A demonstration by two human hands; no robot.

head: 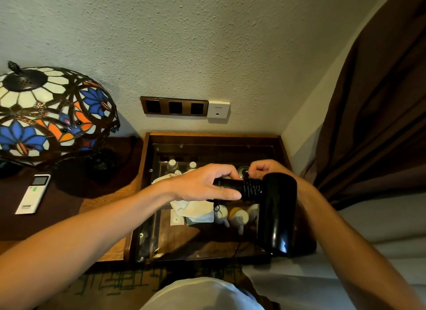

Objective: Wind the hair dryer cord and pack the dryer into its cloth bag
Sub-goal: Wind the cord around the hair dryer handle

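Textured plaster wall and a brown curtain back a glass-topped wooden desk. Above it the left hand is closed around the handle of the black hair dryer, while the right hand pinches the cord coiled on that handle. Glossy, rigid and likely slippery, it is best held by the handle. No writing is legible. A white cloth, possibly the bag, lies beneath.

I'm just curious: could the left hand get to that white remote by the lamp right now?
Probably not at once: the left hand is gripping the hair dryer handle. The white remote lies uncovered on the dark tabletop on that hand's side, so once it lets go, the way looks free.
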